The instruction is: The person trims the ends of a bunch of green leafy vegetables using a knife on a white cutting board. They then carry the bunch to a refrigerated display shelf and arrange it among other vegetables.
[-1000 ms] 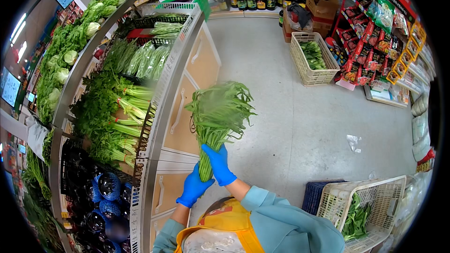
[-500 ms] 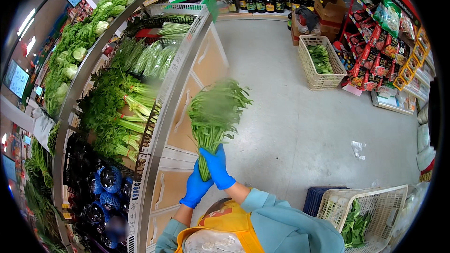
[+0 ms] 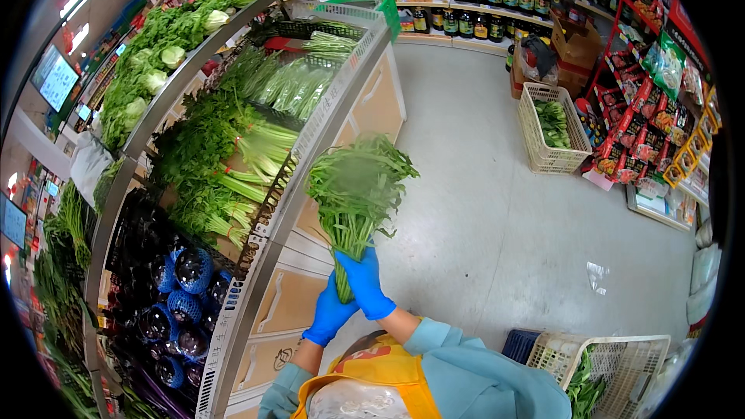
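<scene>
A bunch of long-stemmed leafy greens stands out in front of me, its leaves fanned away and its stems toward me. My right hand, in a blue glove, is closed around the stems. Lower down, my left hand, gloved the same way, is wrapped round the stem ends from the left; its fingers are partly hidden. Beside the bunch on the left runs the vegetable display, with tied celery, bagged green vegetables and round dark eggplants in blue netting.
A cream basket of greens stands on the floor at the far right. Another cream basket with greens is near my right elbow. Shelves of bottles line the back; a red rack of packets stands right.
My view has turned slightly, so the display and floor baskets sit further right and mostly lower in the picture. Both hands keep hold of the greens, which tilt slightly more to the left.
</scene>
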`<state>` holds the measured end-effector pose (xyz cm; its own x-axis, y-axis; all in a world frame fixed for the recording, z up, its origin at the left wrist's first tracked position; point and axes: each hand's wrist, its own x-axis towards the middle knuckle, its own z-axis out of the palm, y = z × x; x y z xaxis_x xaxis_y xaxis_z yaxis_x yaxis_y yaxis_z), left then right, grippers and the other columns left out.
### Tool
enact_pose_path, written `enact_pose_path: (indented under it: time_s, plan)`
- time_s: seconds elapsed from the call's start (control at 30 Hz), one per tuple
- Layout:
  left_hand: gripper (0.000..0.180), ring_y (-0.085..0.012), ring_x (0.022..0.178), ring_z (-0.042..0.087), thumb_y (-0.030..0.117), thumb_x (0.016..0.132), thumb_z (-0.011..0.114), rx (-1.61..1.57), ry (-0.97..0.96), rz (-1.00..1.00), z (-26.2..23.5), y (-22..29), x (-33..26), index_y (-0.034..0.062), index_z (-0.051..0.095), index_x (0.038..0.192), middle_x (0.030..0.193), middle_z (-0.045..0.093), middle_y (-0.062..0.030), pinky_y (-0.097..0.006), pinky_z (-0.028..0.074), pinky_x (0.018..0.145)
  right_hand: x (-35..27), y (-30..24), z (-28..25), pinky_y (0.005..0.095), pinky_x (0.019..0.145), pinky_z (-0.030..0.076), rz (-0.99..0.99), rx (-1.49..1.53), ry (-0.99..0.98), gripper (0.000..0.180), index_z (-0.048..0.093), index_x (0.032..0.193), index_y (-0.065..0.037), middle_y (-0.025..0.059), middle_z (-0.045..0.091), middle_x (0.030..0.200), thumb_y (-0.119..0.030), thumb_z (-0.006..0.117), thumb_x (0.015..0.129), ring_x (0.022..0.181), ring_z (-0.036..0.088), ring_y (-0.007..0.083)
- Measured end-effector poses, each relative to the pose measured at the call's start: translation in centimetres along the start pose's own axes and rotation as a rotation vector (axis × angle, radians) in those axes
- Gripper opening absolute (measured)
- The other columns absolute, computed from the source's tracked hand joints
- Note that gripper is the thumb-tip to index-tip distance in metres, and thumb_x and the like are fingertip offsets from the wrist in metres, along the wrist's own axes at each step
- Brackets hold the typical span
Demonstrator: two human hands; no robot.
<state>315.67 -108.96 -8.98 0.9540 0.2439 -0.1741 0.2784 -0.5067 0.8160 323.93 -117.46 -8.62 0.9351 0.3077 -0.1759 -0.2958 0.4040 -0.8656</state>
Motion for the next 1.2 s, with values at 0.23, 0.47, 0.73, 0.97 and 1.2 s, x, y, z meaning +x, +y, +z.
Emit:
enact_pose_path:
  time_s: [0.23,0.47,0.73,0.97,1.2]
  plan:
    - [0.081,-0.0265,0.097,0.061,0.020,0.066,0.076,-0.138,0.048,0.031,-2.0,-2.2,-0.8,0.0059,0.033,0.134,0.106,0.061,-0.0176,-0.036,0.048,0.080,-1.9,1.5,2.7,0.0294,0.084,0.046,-0.050,0.083,-0.072,0.046,0.044,0.121,0.000,0.0121,0.057,0.111,-0.003,0.063,0.079,0.100,0.055,0.0193]
    - [0.079,-0.0301,0.087,0.063,0.017,0.066,0.070,-0.040,0.219,0.178,-4.0,-8.3,-2.8,0.0098,0.033,0.136,0.099,0.064,-0.0165,-0.035,0.050,0.073,-4.2,2.2,4.7,0.0297,0.083,0.047,0.006,-0.077,-0.278,0.042,0.047,0.120,0.000,0.0103,0.059,0.107,-0.008,0.062,0.081,0.097,0.057,0.0182]
    - [0.078,-0.0305,0.084,0.064,0.013,0.065,0.067,0.201,0.436,0.287,-8.4,-6.7,-6.1,0.0126,0.036,0.137,0.101,0.064,-0.0157,-0.035,0.051,0.069,-5.8,-5.4,4.2,0.0259,0.058,0.046,-0.546,-0.813,0.083,0.028,0.065,0.106,-0.007,0.0077,0.063,0.080,-0.018,0.065,0.080,0.066,0.058,0.0131]
    - [0.077,-0.0316,0.083,0.064,0.012,0.065,0.065,0.196,0.454,0.279,-9.4,-6.2,-7.1,0.0140,0.036,0.137,0.100,0.064,-0.0155,-0.036,0.051,0.069,-3.7,-11.3,10.4,0.0228,0.058,0.044,-0.711,-0.720,-0.229,0.025,0.064,0.108,-0.008,0.0047,0.062,0.091,-0.004,0.057,0.084,0.067,0.053,0.0087]
    - [0.083,-0.0324,0.075,0.061,0.013,0.061,0.069,0.378,0.480,0.240,-9.2,-9.6,-8.9,0.0171,0.035,0.138,0.093,0.062,-0.0129,-0.039,0.049,0.062,0.3,-11.7,11.9,0.0260,0.066,0.048,-0.471,-0.736,-0.620,0.028,0.060,0.112,-0.006,0.0079,0.063,0.098,-0.012,0.058,0.085,0.074,0.057,0.0129]
